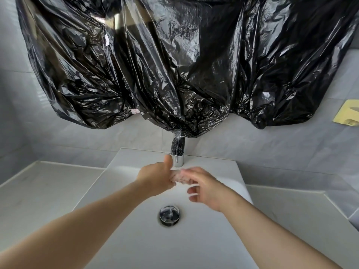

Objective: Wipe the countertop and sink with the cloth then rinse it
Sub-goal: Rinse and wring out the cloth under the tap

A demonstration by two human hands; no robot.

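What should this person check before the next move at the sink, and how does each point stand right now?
1. Cloth in hand: not ok; the yellow cloth lies far right, apart from both hands.
2. Hands free to fetch it: ok; the left hand and right hand hold nothing and meet under the faucet.
3. Water running: cannot tell; there is blur at the fingers.
4. The drain open: cannot tell.
5. The black plastic clear of the faucet: not ok; it drapes onto its top.
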